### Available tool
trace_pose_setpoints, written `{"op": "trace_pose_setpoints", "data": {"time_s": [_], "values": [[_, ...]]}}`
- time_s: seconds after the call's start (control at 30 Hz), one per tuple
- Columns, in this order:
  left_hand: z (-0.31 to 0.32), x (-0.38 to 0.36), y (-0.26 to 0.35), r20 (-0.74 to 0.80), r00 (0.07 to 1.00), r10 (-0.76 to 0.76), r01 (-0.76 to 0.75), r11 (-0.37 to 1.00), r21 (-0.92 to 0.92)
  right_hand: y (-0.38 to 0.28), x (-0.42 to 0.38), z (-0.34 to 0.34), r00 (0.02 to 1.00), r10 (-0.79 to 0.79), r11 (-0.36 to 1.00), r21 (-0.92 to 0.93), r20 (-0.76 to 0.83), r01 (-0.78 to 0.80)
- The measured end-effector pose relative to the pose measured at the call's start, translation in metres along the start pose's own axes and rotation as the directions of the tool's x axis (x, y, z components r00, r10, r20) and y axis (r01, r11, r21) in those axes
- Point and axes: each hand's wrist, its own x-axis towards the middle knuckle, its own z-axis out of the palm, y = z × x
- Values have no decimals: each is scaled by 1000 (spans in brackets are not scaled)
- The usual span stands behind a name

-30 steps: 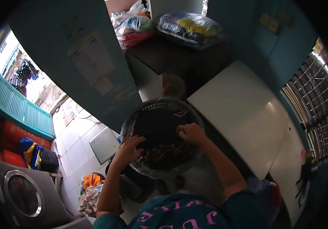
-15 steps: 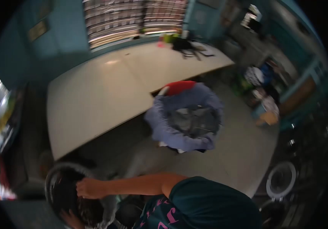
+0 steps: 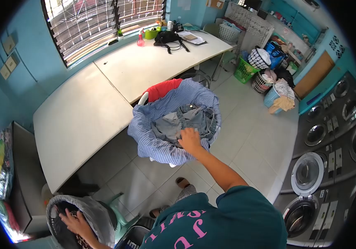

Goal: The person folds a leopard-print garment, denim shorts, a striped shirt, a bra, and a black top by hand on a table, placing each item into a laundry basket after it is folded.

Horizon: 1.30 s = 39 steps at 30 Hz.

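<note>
My right hand reaches down into a basket draped with a blue-and-white striped cloth. Its fingers are curled onto the near edge of faded grey-blue denim clothing lying inside; the fingertips are partly hidden. At the lower left, my left hand rests with spread fingers over dark clothes in a hamper with a pale grey liner. A patterned brown garment shows beneath that hand. Red cloth hangs over the far rim of the striped-cloth basket.
A long white table runs behind the basket, with a black bag and a red spray bottle on it. Laundry baskets stand at the back right. Front-loading machines line the right side, one door open. A green chair stands beside the hamper.
My right hand has left the hamper at lower left and moved across to the denim in the striped-cloth basket. My left hand stays at the hamper. The view has shifted and sharpened.
</note>
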Motion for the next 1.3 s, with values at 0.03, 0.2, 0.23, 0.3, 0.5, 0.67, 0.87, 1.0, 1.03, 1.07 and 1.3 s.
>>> {"op": "trace_pose_setpoints", "data": {"time_s": [0.03, 0.2, 0.23, 0.3, 0.5, 0.67, 0.87, 1.0, 1.03, 1.07, 1.3], "values": [[14, -3, 12, -42, 996, 85, -90, 984, -155, 14, 4, -3, 998, 58, 996, -74, 1, -58], [-2, -51, 165, 251, 898, 362, -12, 590, -807, 72, 30, 47, 785, 80, 980, 93, 615, -173], [-10, -63, 197, 410, 804, 431, 230, 412, -882, 79, 37, 59, 755, 32, 903, 305, 655, -303], [-16, -79, 251, 500, 625, 600, 493, 193, -848, 89, 65, 87, 790, -86, 330, 766, 606, -552], [-36, -89, 377, 161, 771, 616, 189, 20, -982, 9, 130, -97, 798, -411, -495, 627, 441, -602], [-79, -72, 403, -38, 971, 237, -62, 94, -994, -46, 93, -154, 745, -639, -393, 751, 192, -530], [-172, -48, 344, 56, 998, -31, 43, -314, -949, -67, 107, -198, 525, -454, -73, 617, -720, 783], [-208, -72, 299, 147, 974, -172, 76, -362, -929, -101, 62, -189, 606, -469, -1, 687, -642, 727], [-209, -80, 291, 112, 969, -218, 50, -270, -962, -106, 42, -179, 590, -479, -40, 688, -650, 725], [-199, -89, 278, 104, 962, -251, 46, -226, -973, -108, 17, -168, 656, -530, -84, 803, -537, 590], [-175, -176, 211, 14, 902, -431, 91, 160, -983, -119, -126, -116, 590, -807, -33, 995, 31, -97]]}}
